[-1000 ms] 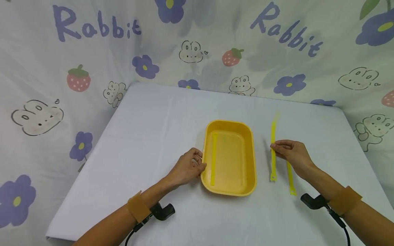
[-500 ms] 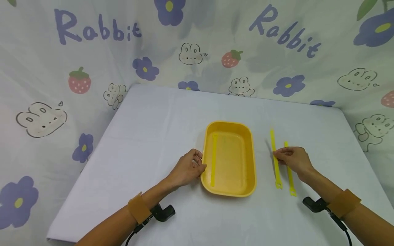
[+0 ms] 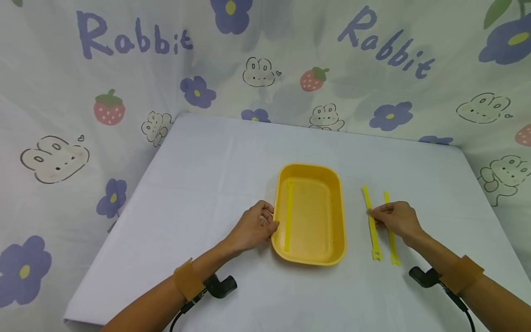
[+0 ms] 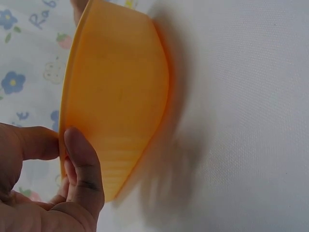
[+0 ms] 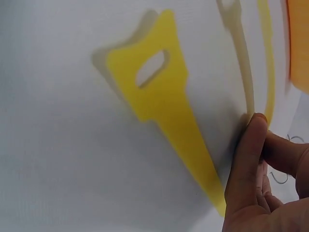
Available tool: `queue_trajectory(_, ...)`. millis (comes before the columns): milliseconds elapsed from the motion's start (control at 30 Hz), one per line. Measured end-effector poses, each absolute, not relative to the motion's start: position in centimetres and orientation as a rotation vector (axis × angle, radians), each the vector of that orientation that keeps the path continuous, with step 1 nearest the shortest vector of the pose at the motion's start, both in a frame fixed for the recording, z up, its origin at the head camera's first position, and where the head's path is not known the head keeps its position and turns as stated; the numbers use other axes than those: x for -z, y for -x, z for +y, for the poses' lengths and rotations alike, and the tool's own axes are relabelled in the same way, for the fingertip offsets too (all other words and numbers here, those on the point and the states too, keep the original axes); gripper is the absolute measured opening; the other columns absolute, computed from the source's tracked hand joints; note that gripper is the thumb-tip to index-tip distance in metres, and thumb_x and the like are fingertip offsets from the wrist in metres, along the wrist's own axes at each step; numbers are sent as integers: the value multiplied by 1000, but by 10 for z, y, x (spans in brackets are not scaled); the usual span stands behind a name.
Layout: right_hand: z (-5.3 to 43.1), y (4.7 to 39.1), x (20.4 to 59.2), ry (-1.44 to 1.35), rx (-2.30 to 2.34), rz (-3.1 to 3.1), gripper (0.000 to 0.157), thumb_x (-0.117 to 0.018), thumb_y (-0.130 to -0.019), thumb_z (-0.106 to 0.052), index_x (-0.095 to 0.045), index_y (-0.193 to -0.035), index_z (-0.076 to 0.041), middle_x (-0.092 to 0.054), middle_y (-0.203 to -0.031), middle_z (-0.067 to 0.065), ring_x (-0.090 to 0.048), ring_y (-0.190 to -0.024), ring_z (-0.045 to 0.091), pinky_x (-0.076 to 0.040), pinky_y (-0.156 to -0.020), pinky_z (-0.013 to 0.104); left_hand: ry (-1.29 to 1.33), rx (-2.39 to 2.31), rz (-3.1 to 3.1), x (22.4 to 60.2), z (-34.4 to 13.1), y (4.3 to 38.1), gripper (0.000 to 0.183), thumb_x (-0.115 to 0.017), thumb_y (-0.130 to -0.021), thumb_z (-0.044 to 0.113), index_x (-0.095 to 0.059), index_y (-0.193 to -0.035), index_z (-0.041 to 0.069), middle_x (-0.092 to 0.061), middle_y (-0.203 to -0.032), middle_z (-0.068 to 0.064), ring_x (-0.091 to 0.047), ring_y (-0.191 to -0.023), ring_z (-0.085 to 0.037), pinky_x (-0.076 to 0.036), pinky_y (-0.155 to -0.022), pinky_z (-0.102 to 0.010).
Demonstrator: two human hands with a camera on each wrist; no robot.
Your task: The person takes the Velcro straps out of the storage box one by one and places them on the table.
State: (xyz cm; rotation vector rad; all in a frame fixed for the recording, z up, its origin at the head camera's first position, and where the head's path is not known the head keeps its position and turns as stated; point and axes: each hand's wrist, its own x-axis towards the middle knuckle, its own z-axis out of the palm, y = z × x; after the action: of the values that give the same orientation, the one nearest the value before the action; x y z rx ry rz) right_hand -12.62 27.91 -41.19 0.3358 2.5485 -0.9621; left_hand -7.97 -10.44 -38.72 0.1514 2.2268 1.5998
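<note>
The right hand (image 3: 396,216) had its grip pinching a yellow strap (image 3: 374,237) near its middle, thumb against fingers; just to the right, partly hidden by that hand in the head view, a second yellow strap (image 3: 392,246) lay on the white table (image 3: 215,175), slotted end toward the person; the left hand (image 3: 253,225) had its grip pinching the left rim of a yellow tray (image 3: 317,216); inside, along that side, lay a third yellow strap (image 3: 288,221); behind the table hung a rabbit-printed cloth (image 3: 286,37).

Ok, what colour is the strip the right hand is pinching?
Yellow; the strip shows best in the head view.
</note>
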Motion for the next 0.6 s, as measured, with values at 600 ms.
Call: queue_trajectory(600, 283, 129, 413, -260, 909, 2569, 43, -65, -96, -35, -70, -101, 8, -72, -72, 0, -68, -67, 12, -54, -62, 24, -130, -1586, 2231, 386, -103, 79, 32, -62, -94, 7, -49, -120, -6, -58, -95, -13, -63, -67, -13, -60, -65, -37)
